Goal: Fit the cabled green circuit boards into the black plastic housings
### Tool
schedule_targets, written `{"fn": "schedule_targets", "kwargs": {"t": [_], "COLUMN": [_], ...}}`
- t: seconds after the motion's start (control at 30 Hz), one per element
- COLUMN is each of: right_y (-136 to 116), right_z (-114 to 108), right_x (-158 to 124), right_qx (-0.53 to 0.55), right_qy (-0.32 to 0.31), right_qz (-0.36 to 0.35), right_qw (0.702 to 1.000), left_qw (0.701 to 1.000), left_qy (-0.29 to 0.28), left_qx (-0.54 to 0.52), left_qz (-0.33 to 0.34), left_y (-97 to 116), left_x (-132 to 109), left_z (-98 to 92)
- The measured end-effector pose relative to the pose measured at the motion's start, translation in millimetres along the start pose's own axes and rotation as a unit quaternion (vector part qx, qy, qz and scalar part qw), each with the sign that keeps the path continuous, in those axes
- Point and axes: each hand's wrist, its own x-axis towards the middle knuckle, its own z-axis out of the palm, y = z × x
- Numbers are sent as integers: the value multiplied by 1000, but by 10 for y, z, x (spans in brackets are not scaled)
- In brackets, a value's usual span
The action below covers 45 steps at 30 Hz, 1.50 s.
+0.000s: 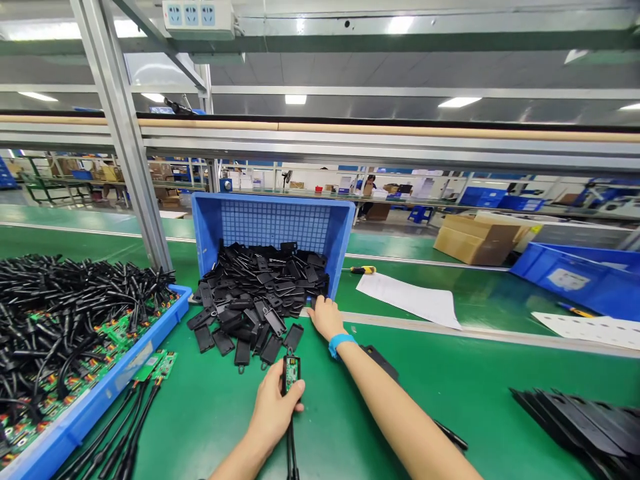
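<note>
Circuit board (293, 375) in a black case (285, 375) sits clamped in the left hand (274, 402); wires (292, 450) below that hand could tug it loose. Ahead, the right hand (327, 319), its grip unclear to me, could topple the piled covers (267, 280) beside it.

A small black rectangular plastic case (285, 375) sits in the left hand (273, 401), open face up, a green printed circuit board (292, 372) inside. 2 thin black cables (290, 443) run from its near end. Flat black rectangular plastic pieces (273, 321), some with 1 end loop, spill overlapping from a blue plastic crate (275, 223).
</note>
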Motion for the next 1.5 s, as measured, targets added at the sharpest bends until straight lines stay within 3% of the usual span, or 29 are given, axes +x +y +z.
{"fn": "schedule_targets", "kwargs": {"t": [0.13,0.23,0.4,0.47,0.57,0.6,0.7,0.87,0.97,1.2,1.37,1.5], "right_y": [98,124,86,46,-16,-31,-60,-78,-81,-91,-103,-87], "right_z": [17,-31,-275,-390,-499,-513,-510,-516,-548,-614,-584,-537], "right_x": [48,-38,-566,-862,-1253,-1350,-1536,-1646,-1673,-1655,-1670,-1676], "right_qx": [82,168,321,414,559,577,545,415,351,421,468,472], "right_qy": [14,7,-49,-87,-135,-140,-143,-174,-172,-110,-130,-122], "right_qz": [25,56,90,100,132,136,105,-28,-74,-27,-13,5], "right_qw": [996,984,942,900,807,793,820,893,917,900,874,873], "left_qw": [998,996,991,988,985,984,983,988,988,978,978,979], "left_qy": [-44,-45,-85,-109,-131,-138,-148,-131,-135,-189,-202,-193], "left_qx": [-33,-66,-77,-69,-59,-56,-57,-51,-48,-58,-17,31], "left_qz": [-12,-40,-76,-83,-97,-99,-94,-69,-66,-62,-58,-55], "left_y": [44,25,24,58,106,117,134,167,186,174,154,155], "left_x": [-4,2,-38,-69,-104,-110,-117,-113,-117,-130,-144,-163], "left_z": [8,3,13,19,27,30,37,32,25,54,84,92]}}
